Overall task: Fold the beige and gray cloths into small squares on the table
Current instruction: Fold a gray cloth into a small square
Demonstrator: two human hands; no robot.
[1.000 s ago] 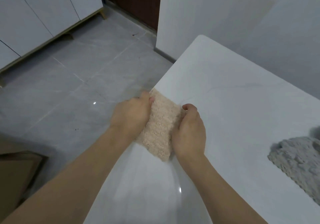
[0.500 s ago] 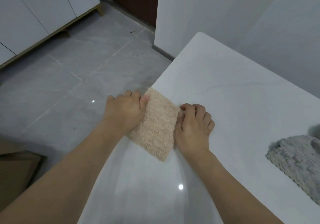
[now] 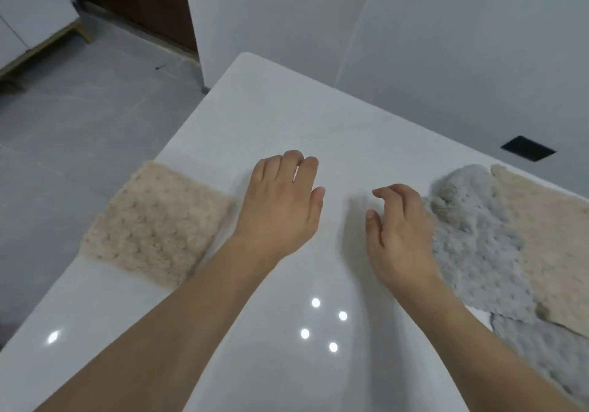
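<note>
Head view: folded beige cloth [image 3: 156, 225] at table [image 3: 318, 118] left edge, just left of left hand [image 3: 282, 207]; gray cloth [image 3: 478, 236] beside right hand [image 3: 400, 229]; both hands relaxed, holding nothing

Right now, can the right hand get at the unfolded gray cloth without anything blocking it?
Probably yes. The right hand is empty, its fingers loosely curled, just beside the gray cloth, with only bare table around it. The other beige cloth lies partly over the gray one's far side, not the near edge.
</note>
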